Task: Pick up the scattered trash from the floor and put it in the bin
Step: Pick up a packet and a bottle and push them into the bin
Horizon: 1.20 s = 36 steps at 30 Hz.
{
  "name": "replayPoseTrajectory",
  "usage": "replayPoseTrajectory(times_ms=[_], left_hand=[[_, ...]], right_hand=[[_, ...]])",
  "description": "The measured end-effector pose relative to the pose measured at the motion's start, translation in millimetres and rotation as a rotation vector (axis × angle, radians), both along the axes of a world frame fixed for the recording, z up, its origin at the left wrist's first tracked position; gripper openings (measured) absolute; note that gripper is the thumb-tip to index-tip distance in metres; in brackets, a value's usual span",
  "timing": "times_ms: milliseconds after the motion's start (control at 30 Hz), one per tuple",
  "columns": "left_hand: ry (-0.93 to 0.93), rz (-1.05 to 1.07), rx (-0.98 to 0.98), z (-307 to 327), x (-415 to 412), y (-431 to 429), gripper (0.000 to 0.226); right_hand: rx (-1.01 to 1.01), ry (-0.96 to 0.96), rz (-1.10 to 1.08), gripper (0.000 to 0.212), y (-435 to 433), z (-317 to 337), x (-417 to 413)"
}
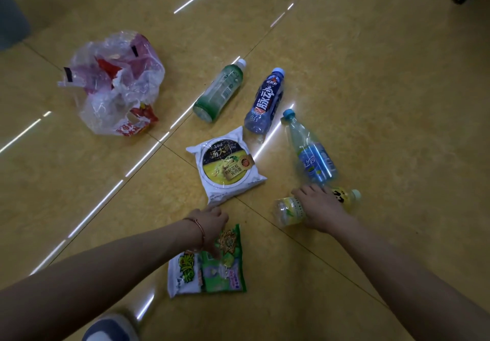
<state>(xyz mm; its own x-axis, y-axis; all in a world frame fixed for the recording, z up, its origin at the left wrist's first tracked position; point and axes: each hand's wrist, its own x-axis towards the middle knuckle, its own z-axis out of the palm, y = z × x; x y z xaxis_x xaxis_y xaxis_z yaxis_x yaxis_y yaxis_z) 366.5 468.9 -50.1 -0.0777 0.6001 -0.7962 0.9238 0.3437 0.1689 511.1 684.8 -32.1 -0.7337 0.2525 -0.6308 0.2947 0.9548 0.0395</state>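
Yellow bottle (287, 212), 4 o'clock of noodle pack (225, 167), is clasped by right grip (320, 208); green packet (228, 271), 6 o'clock, is touched by left grip (209, 224). Its pinch cannot be told.

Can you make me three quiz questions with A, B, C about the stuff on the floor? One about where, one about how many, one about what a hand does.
1. Where is the plastic bag? A: left of the bottles. B: right of the bottles. C: under a hand.
2. How many bottles lie on the floor? A: two. B: four. C: six.
3. What does the right hand do? A: hangs in the air. B: holds the plastic bag. C: grips the yellow bottle.

Answers:
1 A: it lies far left of every bottle.
2 B: there is the green bottle, the dark blue bottle, the clear bottle and the yellow bottle.
3 C: its fingers curl over that bottle.
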Motion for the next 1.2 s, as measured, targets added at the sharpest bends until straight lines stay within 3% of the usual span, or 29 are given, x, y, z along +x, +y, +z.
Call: replayPoseTrajectory(times_ms=[233,400,500,700,933,1100,1200], left_hand=[[0.128,-0.024,0.097,-14.8,13.5,-14.2,0.107],[0.142,-0.016,0.091,-18.9,25.7,-15.3,0.107],[0.074,0.026,0.026,-15.5,24.8,-8.3,0.100],[-0.018,0.014,-0.071,-8.0,22.3,7.5,0.060],[-0.157,0.095,0.045,-12.4,12.3,11.5,0.066],[-0.246,0.224,0.083,-12.2,1.9,15.1,0.065],[-0.243,0.257,0.093,-9.6,-3.5,16.1,0.065]], right_hand=[[0.015,0.037,-0.037,0.062,-4.8,-13.2,-2.8],[0.026,0.059,-0.070,0.060,-18.6,-21.7,-3.3],[0.029,0.051,-0.073,0.058,-24.3,-23.4,-4.0],[0.033,0.046,-0.084,0.057,-27.6,-22.6,-3.5],[-0.019,0.013,-0.100,0.057,-34.8,-21.8,1.6],[-0.115,-0.055,-0.183,0.081,-42.8,-21.8,4.3],[-0.160,-0.008,-0.320,0.083,-39.9,-18.7,3.2]])
